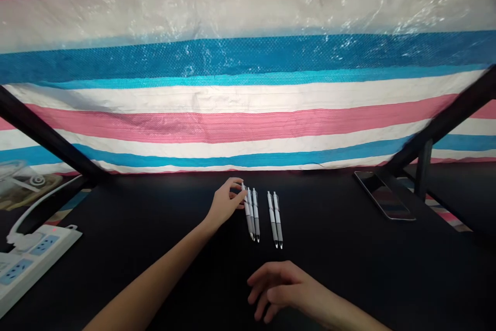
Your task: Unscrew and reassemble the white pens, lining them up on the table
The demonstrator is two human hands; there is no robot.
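My left hand is closed at the left of a group of three white-and-grey pens, thumb and fingers around the upper end of the leftmost pen. The other two, a middle pen and a right-hand pen, lie close beside it. A little to the right lie two more pens of the same kind, a left one and a right one, side by side. All have their tips toward me. Nearer to me, my right hand hovers with nothing in it, its fingers loosely curved and apart.
A smartphone lies at the right on the black table. A white power strip with a plug and cable sits at the left edge. Slanted black bars flank the table, and a striped tarp hangs behind.
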